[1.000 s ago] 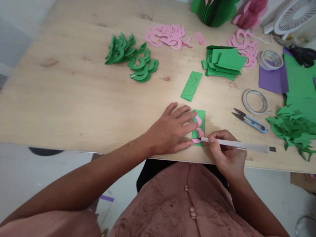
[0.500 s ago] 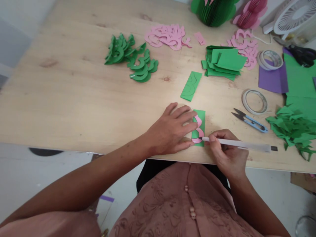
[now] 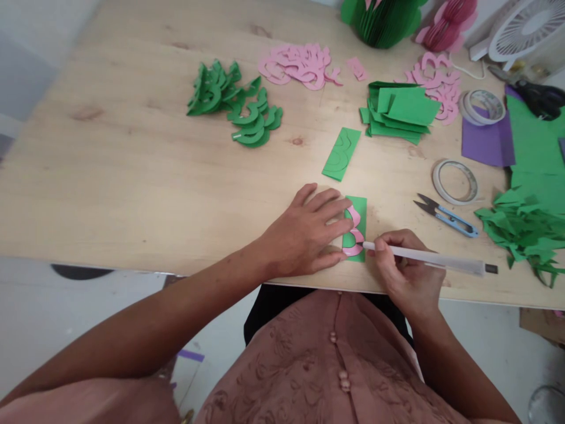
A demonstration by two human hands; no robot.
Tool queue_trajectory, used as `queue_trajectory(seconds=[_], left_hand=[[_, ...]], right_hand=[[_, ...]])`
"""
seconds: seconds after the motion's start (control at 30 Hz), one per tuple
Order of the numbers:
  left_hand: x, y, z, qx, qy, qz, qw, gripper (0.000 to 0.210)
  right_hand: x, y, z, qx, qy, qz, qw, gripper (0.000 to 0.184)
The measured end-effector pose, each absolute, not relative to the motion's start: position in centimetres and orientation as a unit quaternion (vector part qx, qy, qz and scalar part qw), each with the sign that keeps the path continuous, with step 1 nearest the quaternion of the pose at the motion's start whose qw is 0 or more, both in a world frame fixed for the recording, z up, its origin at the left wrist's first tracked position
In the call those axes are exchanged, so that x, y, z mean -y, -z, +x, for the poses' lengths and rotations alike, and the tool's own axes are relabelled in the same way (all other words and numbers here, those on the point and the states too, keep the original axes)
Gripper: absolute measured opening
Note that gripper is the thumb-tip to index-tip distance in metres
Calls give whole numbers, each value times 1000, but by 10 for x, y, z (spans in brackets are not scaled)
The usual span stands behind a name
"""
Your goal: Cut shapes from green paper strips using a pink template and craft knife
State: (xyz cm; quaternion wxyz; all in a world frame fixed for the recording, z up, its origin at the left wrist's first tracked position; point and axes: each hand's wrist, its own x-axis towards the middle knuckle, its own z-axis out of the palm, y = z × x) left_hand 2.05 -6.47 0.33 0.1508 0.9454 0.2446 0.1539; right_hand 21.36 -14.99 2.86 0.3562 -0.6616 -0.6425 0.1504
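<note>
My left hand (image 3: pixel 309 232) lies flat with fingers spread, its fingertips pressing a pink curvy paper shape (image 3: pixel 355 237) onto a small green paper rectangle (image 3: pixel 361 207) near the table's front edge. In my right hand (image 3: pixel 408 271) is a white pen (image 3: pixel 435 256) with a dark end cap, pinched near its tip. The pen's point touches the right edge of the pink shape. Just beyond my left hand, a second green rectangle (image 3: pixel 341 154) bears a drawn wavy outline.
Blue-handled thread snips (image 3: pixel 445 215) and a tape roll (image 3: pixel 455 182) lie to the right, beside green paper scraps (image 3: pixel 525 227). Farther back are stacked green papers (image 3: pixel 401 112), cut green shapes (image 3: pixel 256 121) and pink cutouts (image 3: pixel 300 65). A white fan (image 3: pixel 525 29) stands at the back right.
The pen tip has shifted slightly up and to the right along the pink shape's edge, moving with my right hand. My left hand has stayed in place.
</note>
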Motion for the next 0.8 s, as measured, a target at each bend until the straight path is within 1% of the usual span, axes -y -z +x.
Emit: queue_trajectory(seconds=[0.53, 0.8], left_hand=[[65, -4, 20, -243, -155, 946, 151, 40], [64, -5, 20, -241, -153, 946, 153, 38]], right_hand=[[150, -29, 215, 657, -109, -673, 322, 19], [153, -31, 214, 656, -120, -676, 313, 19]])
